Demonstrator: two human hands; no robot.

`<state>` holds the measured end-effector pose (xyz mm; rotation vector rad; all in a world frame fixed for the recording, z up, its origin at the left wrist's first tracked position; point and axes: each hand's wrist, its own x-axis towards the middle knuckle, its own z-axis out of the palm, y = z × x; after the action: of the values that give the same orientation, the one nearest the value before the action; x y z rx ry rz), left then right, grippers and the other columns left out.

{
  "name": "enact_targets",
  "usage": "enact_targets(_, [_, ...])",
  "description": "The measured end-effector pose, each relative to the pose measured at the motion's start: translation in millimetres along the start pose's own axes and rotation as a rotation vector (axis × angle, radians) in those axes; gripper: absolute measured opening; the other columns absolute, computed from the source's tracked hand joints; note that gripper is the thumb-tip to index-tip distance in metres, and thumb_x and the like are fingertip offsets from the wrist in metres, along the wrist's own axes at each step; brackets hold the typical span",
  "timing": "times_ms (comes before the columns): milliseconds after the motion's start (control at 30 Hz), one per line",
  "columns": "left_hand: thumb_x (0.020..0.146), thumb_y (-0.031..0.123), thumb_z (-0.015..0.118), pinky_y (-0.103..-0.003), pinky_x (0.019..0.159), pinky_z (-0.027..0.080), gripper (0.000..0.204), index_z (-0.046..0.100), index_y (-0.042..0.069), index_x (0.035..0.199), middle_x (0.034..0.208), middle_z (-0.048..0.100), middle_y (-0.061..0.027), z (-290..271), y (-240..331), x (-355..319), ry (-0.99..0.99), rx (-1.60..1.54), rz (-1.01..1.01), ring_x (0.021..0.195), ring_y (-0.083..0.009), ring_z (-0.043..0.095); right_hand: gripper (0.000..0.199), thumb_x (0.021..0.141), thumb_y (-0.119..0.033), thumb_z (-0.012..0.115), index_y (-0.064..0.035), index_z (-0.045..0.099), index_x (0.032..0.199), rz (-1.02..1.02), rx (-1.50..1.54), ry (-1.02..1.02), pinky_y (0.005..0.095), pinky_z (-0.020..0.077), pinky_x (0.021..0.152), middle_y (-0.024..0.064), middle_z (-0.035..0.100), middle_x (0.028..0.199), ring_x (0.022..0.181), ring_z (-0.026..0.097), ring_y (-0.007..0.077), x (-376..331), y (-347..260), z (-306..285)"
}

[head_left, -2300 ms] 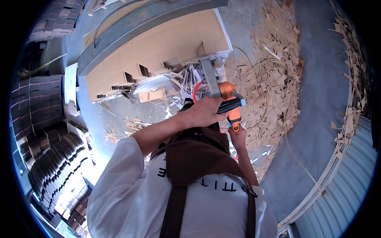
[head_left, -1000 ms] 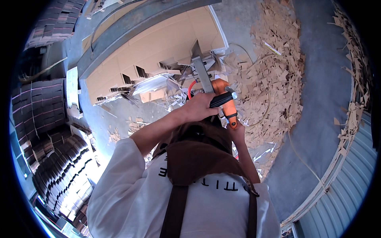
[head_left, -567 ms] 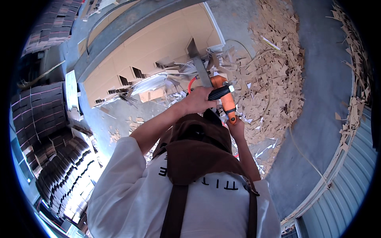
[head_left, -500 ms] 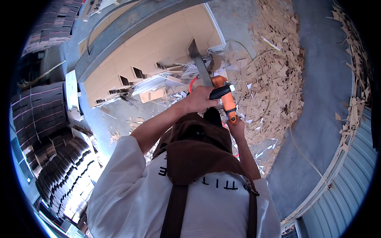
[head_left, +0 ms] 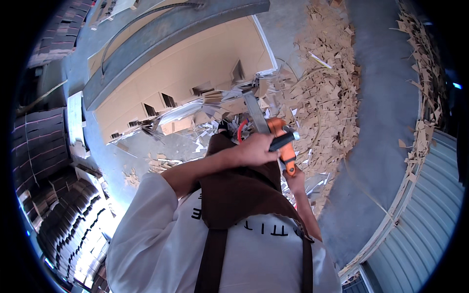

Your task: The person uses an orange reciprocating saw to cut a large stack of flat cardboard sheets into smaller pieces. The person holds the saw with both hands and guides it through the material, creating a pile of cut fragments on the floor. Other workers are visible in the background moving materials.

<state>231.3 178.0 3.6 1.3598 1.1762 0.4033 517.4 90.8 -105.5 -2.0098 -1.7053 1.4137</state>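
Note:
I hold an orange power tool (head_left: 288, 157) in front of my waist, its long flat metal bar (head_left: 255, 113) reaching forward. My left hand (head_left: 256, 149) is closed round its black side handle (head_left: 284, 141). At the rear end of the orange body, my right hand (head_left: 294, 179) is wrapped underneath, its fingers partly hidden. A red hose (head_left: 241, 131) curves beside the bar. Beyond it stands a stack of tan cardboard sheets (head_left: 190, 63) with several dark cut-outs along its ragged near edge. The bar's tip is close to loose scraps at that edge.
A heavy grey beam (head_left: 171, 36) lies across the stack. Cardboard scraps (head_left: 332, 88) cover the floor to the right, beside a grey floor strip (head_left: 378, 122). A corrugated metal panel (head_left: 420, 205) is at far right. Bundled cardboard piles (head_left: 41, 141) stand at left.
The tool has come back toward my body, and its bar has drawn away from the cut-out at the stack's right part. Both hands keep their hold and moved with it.

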Motion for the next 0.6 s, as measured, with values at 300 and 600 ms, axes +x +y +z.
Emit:
enact_targets(300, [0.081,0.031,0.065,-0.043,0.068,0.048,0.041,0.054,-0.006,0.096,0.077,0.061,-0.0237,6.0,77.1,40.8,0.198,-0.018,0.047,0.076,-0.0400,0.062,0.020,0.073,-0.010,0.068,0.0005,0.060,0.087,-0.192,-0.050,0.002,0.0339,0.0492,0.060,0.0142,0.061,0.067,0.059,0.060,0.0232,63.8,-32.1,-108.9])
enact_targets(600, [0.078,0.024,0.065,-0.043,0.067,0.047,0.034,0.055,-0.007,0.087,0.075,0.059,-0.0245,12.9,108.9,99.8,0.426,-0.109,-0.086,0.074,-0.0399,0.062,0.020,0.073,-0.014,0.069,0.0001,0.058,0.083,-0.318,-0.079,-0.177,0.0358,0.0480,0.058,0.0153,0.061,0.065,0.059,0.062,0.0291,161.9,-17.6,-154.9])
